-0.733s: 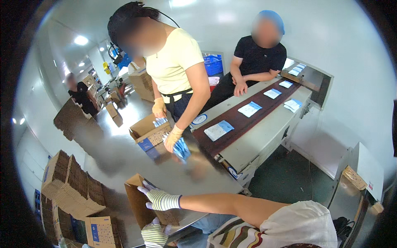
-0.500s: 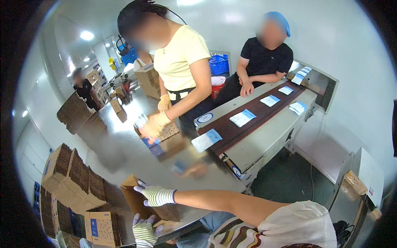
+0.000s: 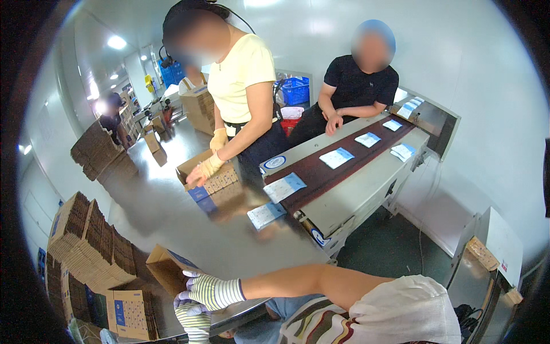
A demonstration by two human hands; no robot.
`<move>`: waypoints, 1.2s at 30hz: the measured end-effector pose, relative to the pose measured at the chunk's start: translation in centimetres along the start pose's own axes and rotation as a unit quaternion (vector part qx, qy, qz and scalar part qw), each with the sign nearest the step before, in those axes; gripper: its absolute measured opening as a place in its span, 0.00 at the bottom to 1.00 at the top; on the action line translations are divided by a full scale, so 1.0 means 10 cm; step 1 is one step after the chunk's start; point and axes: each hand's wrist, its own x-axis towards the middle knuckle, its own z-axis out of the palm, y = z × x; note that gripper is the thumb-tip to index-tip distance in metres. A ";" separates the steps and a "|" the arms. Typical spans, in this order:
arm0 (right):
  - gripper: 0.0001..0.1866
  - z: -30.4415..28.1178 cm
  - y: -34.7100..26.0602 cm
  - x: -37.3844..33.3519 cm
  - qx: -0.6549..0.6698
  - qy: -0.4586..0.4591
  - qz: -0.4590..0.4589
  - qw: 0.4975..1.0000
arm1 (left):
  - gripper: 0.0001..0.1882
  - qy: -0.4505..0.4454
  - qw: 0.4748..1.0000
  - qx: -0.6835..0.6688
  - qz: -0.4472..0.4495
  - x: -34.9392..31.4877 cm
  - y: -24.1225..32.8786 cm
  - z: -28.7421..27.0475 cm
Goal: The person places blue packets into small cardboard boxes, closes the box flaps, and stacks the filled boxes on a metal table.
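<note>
An open brown cardboard box (image 3: 166, 268) with a blue patch stands at the near edge of the metal table (image 3: 229, 241). My right hand (image 3: 213, 290), in a striped glove with lilac fingertips, is closed on its near end. Just below, my left hand (image 3: 192, 317) in a matching glove is closed at the same end, its fingers close against the right hand's. The hands partly hide that end, so I cannot make out its flaps. To the left, flat folded cartons (image 3: 130, 312) stand upright.
Tall stacks of flattened cartons (image 3: 94, 243) stand at the left. Across the table, a co-worker in yellow gloves has both hands at another carton (image 3: 215, 186). A conveyor (image 3: 321, 178) carries blue-and-white packets; one packet (image 3: 266, 215) lies at its near end. Another person sits beside the conveyor.
My hands have come together at the box's near end, and the box is shifted slightly left. A packet has come to rest by the conveyor's end. The co-worker's hands are lower on their carton.
</note>
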 end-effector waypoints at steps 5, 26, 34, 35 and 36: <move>0.20 -0.01 0.04 0.02 0.020 0.000 0.013 1.000 | 0.27 0.052 0.983 -0.175 -0.011 0.09 -0.10 0.11; 0.12 0.03 0.20 0.23 0.060 0.019 0.028 0.998 | 0.20 0.260 0.963 -0.063 0.020 0.08 0.10 0.28; 0.08 0.22 0.13 0.39 0.019 0.059 -0.002 0.998 | 0.16 0.260 0.882 0.331 0.213 0.08 0.11 0.02; 0.09 0.16 0.10 0.40 0.028 0.036 0.049 0.998 | 0.15 0.142 0.969 0.196 0.057 0.15 0.22 -0.03; 0.11 0.08 0.09 0.41 0.026 0.013 0.102 0.994 | 0.14 0.160 0.927 0.271 0.204 0.22 0.15 0.02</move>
